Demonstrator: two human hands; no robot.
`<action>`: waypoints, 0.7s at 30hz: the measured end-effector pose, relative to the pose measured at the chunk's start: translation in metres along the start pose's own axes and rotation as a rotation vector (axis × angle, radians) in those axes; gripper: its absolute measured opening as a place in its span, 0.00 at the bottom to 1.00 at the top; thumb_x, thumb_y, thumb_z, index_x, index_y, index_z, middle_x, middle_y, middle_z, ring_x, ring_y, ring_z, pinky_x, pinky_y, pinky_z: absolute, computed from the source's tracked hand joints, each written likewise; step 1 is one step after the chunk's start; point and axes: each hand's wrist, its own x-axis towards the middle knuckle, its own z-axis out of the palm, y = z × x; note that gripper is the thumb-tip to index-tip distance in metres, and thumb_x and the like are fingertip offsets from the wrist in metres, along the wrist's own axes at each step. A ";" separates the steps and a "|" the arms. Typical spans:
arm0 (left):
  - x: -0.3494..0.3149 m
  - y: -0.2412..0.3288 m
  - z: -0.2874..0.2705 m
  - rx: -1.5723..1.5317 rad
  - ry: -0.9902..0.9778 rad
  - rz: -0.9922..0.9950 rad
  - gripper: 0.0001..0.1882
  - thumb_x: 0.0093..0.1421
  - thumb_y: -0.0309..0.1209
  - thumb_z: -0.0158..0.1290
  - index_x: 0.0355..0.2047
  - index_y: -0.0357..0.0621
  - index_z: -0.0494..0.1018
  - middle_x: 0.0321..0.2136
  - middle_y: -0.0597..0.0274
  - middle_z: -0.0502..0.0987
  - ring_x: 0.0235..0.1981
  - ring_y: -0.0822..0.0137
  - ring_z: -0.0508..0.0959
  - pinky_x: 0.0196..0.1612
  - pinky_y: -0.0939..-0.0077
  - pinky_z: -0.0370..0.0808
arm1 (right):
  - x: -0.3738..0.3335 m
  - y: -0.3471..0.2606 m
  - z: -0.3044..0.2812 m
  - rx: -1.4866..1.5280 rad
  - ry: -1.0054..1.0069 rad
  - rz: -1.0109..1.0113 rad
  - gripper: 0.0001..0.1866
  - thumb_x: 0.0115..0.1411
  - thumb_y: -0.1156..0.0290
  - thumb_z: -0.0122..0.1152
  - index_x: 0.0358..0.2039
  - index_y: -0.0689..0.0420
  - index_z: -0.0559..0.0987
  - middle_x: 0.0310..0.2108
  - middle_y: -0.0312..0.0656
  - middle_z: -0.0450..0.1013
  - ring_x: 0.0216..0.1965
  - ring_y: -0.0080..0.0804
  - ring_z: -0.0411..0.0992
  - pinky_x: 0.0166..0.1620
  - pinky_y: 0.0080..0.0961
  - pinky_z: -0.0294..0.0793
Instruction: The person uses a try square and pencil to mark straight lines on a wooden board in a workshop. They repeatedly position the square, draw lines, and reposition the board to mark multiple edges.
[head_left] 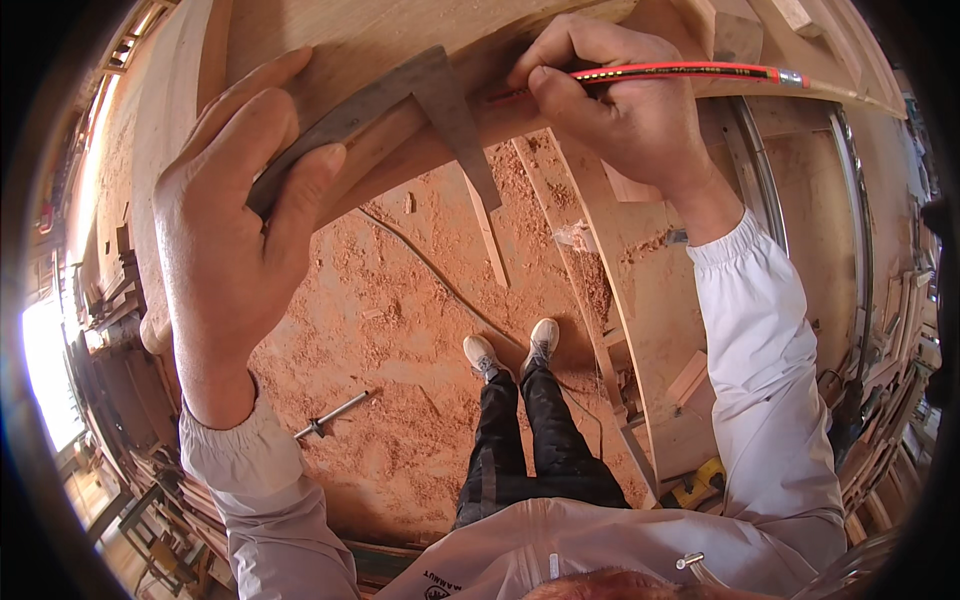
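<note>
My left hand (240, 190) is closed around a flat, dark grey L-shaped square (350, 115), with the thumb on its near edge and the fingers on the far side. The square lies against a long wooden piece (385, 160), and one leg juts past the wood's near edge, over the floor. In my right hand (625, 100) is a red-and-black pencil (690, 70), pinched between thumb and fingers. Its point reaches the wood just right of the square's leg; whether it touches is hard to make out.
Reddish shavings cover the floor (390, 300), crossed by a grey cable (430, 265). A metal rod with a crosspiece (335, 415) lies at the left. A curved wooden panel edge (625, 330) and metal rails (765, 170) stand at the right, near a yellow tool (705, 478). Timber is stacked along both sides.
</note>
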 end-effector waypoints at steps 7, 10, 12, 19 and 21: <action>0.000 0.004 -0.002 -0.003 -0.026 -0.056 0.18 0.67 0.28 0.65 0.28 0.36 0.66 0.47 0.43 0.82 0.50 0.68 0.80 0.42 0.72 0.72 | -0.005 0.017 0.003 -0.009 -0.007 0.024 0.06 0.66 0.74 0.64 0.36 0.62 0.85 0.29 0.34 0.79 0.30 0.17 0.74 0.34 0.19 0.72; 0.000 0.003 -0.002 -0.010 -0.024 -0.067 0.18 0.67 0.28 0.64 0.28 0.36 0.66 0.45 0.44 0.82 0.53 0.67 0.81 0.43 0.71 0.72 | -0.002 0.002 0.000 0.035 0.017 -0.046 0.06 0.66 0.74 0.64 0.36 0.62 0.85 0.29 0.34 0.79 0.30 0.17 0.74 0.33 0.20 0.72; 0.000 0.001 -0.001 -0.009 -0.016 -0.048 0.18 0.67 0.28 0.64 0.28 0.36 0.66 0.44 0.45 0.82 0.56 0.65 0.81 0.43 0.71 0.72 | -0.002 0.002 0.000 0.022 0.029 -0.045 0.06 0.65 0.73 0.64 0.36 0.62 0.85 0.29 0.34 0.79 0.30 0.17 0.74 0.33 0.20 0.72; -0.002 0.001 -0.001 0.024 -0.032 -0.073 0.18 0.68 0.30 0.65 0.28 0.36 0.67 0.40 0.46 0.81 0.61 0.61 0.80 0.45 0.70 0.73 | -0.006 0.010 0.003 -0.005 0.003 0.023 0.06 0.66 0.73 0.64 0.36 0.62 0.85 0.29 0.34 0.79 0.29 0.17 0.74 0.33 0.20 0.72; -0.002 0.002 -0.001 0.016 -0.029 -0.078 0.18 0.68 0.31 0.65 0.28 0.36 0.68 0.39 0.47 0.80 0.61 0.61 0.80 0.46 0.70 0.73 | -0.006 0.013 0.003 0.003 0.011 0.006 0.06 0.66 0.73 0.64 0.36 0.62 0.85 0.28 0.34 0.79 0.29 0.17 0.74 0.33 0.20 0.72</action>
